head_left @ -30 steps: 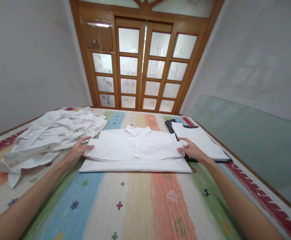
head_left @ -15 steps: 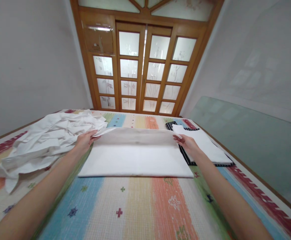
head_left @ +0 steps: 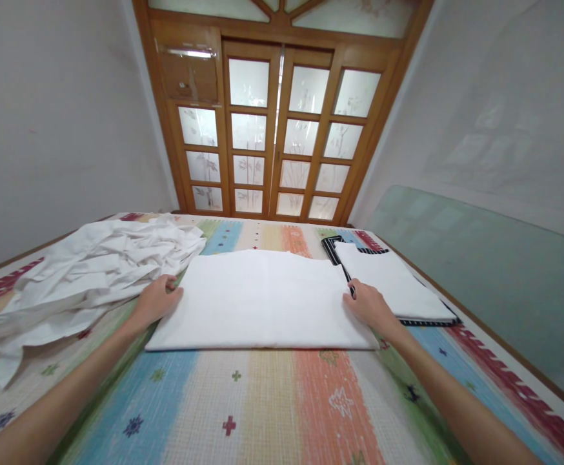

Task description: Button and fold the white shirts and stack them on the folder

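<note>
A folded white garment lies flat in front of me as a wide panel, its straight folded edge toward me. My left hand is closed at its left side, thumb against the cloth and fingers curled by the edge. On the opposite side my right hand is closed on the right edge in much the same way. Some fingertips of both hands are hidden. Left of the panel, close to my left hand, is a crumpled heap of white clothes. A neatly folded white garment rests beyond my right hand.
Black striped fabric shows under the folded garment at right. Everything lies on a bed with a colourful striped cover. A pale green headboard or panel borders the right side. Wooden doors with glass panes stand behind.
Both hands have come down and nearer to me along the garment's sides. The far edge they held raised now lies flat on the panel, and the shaded inner strip is covered.
</note>
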### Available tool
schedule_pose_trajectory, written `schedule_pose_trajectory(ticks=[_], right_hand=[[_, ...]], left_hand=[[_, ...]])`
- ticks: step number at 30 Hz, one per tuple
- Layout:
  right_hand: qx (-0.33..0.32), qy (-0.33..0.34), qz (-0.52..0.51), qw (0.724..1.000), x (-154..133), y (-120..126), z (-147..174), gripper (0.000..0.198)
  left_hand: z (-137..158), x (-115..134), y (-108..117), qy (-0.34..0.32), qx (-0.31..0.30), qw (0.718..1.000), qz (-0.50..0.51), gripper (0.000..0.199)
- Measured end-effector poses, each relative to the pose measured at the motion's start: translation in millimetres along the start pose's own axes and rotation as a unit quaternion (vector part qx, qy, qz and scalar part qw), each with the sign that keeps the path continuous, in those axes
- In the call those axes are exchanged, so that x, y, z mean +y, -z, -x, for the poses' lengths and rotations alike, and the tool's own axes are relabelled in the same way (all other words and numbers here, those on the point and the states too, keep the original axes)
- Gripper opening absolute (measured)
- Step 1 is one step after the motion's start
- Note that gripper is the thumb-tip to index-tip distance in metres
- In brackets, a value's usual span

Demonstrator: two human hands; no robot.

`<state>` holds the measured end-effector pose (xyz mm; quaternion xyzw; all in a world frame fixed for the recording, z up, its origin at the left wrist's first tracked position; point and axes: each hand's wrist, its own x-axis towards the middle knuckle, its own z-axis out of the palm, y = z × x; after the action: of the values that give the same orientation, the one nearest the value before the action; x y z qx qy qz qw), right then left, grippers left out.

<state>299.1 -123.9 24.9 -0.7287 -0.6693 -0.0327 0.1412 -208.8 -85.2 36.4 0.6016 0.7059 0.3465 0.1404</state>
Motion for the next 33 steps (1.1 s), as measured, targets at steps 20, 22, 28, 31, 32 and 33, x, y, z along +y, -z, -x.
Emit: schedule_pose_trajectory(ticks=[20,22,28,31,32,33], right_hand=[[-0.058,-0.115,-0.262,0.957,17,25,41,0.031],[-0.067,-0.136,-0.269,0.951,18,25,46,0.031],[-0.082,-0.113,-0.244,0.960,18,20,54,0.028],[-0.098,-0.125,-0.260,0.952,19,17,56,0.031],[-0.101,-0.125,-0.261,0.952,19,16,56,0.030],[-0.102,-0.122,-0.257,0.953,19,15,56,0.030]], left_hand=[[23,4,25,0.107,-0.204,0.973,-0.002,0.042],[25,5,26,0.096,-0.198,0.975,0.019,0.043],[32,8,31,0.083,-0.236,0.968,0.003,0.048],[36,6,35,0.071,-0.284,0.956,0.009,0.051],[36,5,36,0.069,-0.295,0.953,0.006,0.052],[37,3,37,0.069,-0.303,0.950,-0.002,0.053]])
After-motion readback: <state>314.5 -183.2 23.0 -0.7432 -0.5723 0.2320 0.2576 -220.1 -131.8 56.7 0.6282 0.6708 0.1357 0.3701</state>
